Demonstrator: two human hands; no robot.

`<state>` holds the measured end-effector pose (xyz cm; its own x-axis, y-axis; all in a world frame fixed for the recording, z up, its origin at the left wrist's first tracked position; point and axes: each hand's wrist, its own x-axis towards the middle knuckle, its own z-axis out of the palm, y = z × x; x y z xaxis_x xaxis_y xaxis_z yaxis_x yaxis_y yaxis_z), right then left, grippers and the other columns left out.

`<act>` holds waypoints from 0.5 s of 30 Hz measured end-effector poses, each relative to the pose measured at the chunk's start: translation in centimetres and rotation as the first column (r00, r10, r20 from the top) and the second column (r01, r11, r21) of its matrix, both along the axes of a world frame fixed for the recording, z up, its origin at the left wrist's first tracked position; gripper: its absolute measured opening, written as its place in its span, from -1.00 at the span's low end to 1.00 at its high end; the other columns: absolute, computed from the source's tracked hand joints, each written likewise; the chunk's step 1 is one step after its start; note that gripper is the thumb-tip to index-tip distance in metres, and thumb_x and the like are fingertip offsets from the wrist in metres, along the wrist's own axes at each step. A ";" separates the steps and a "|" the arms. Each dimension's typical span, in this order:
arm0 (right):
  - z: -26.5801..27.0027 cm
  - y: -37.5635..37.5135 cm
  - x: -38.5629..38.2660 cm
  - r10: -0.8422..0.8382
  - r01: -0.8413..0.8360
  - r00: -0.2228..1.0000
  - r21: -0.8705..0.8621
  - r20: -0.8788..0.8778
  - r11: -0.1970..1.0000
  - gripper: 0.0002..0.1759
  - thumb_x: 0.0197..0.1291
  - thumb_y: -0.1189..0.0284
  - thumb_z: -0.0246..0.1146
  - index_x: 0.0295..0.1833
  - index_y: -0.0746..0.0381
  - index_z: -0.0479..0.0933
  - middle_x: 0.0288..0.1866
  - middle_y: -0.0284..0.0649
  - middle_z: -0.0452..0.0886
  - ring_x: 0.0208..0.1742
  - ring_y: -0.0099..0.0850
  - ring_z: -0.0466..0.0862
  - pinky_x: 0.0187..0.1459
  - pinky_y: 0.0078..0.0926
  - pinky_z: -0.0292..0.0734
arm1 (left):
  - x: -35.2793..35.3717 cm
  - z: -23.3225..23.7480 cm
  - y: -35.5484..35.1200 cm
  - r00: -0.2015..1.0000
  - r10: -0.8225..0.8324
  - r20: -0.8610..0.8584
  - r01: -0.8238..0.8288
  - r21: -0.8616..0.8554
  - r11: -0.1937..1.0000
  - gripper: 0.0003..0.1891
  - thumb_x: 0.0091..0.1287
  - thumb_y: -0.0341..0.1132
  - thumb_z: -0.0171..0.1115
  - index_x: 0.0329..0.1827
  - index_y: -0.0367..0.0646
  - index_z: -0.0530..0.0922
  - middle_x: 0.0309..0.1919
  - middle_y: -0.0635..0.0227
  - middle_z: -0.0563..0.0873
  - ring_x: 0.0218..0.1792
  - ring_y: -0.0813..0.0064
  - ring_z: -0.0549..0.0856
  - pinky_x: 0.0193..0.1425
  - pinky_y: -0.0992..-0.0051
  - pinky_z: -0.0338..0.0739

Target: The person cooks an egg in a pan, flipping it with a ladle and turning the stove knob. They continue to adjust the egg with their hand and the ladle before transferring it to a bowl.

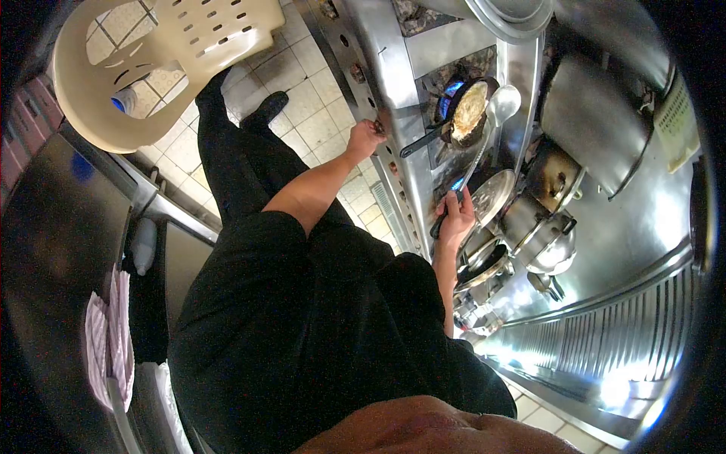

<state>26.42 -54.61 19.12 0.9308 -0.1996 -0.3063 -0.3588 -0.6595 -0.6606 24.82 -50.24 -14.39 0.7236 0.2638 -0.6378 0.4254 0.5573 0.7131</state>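
Observation:
My left hand [365,138] is at the stove's front panel, its fingers closed around a control knob [380,129]. In my right hand [456,216] is the dark handle of a long metal ladle [478,160], whose bowl is beside a small frying pan [457,132]. Yellowish-white food with browned parts [470,112] lies in the pan. The pan sits over a blue flame [451,89], and its dark handle points towards the stove's front edge. A second small flame [457,183] burns close to my right hand.
A round metal lid [495,195], a dark pan [484,265] and shiny pots [556,246] stand along the stove. Large metal pots [514,15] are at the top. A beige plastic chair [193,68] is at upper left; striped cloths [119,333] hang at left.

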 end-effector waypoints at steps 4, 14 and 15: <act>-0.4 -0.4 0.2 0.006 -0.006 1.000 0.044 0.001 0.999 -0.53 0.28 0.49 0.27 0.25 0.49 0.41 -0.48 -0.29 0.56 -0.58 -0.58 0.48 -0.52 -0.64 0.36 | 0.2 -1.1 -1.0 1.000 -0.008 0.001 0.008 -0.034 0.999 -0.48 -0.09 -0.11 0.57 -0.30 -0.39 0.57 -0.40 0.00 0.72 -0.31 0.10 0.74 -0.18 0.34 0.62; -0.4 0.0 -0.1 -0.045 0.045 0.999 0.019 -0.013 0.999 -0.48 0.28 0.49 0.29 0.30 0.46 0.38 -0.49 -0.29 0.56 -0.61 -0.58 0.48 -0.57 -0.62 0.37 | 0.2 1.1 0.6 0.995 -0.004 0.095 -0.001 0.053 0.999 -0.53 0.02 -0.06 0.50 -0.36 -0.34 0.54 -0.46 0.09 0.69 -0.37 0.16 0.69 -0.22 0.37 0.59; -0.4 0.0 -0.1 -0.048 0.048 0.999 0.033 -0.009 0.998 -0.46 0.28 0.48 0.29 0.31 0.46 0.37 -0.49 -0.29 0.56 -0.61 -0.58 0.48 -0.58 -0.62 0.37 | 0.3 1.0 0.5 0.996 -0.037 0.076 0.034 0.050 0.998 -0.57 0.01 -0.17 0.49 -0.29 -0.35 0.53 -0.42 0.14 0.71 -0.36 0.26 0.70 -0.22 0.40 0.59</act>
<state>26.32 -54.66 18.73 0.9177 -0.2339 -0.3212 -0.3953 -0.6191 -0.6785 25.13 -49.78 -13.44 0.7797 0.2661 -0.5667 0.3869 0.5068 0.7704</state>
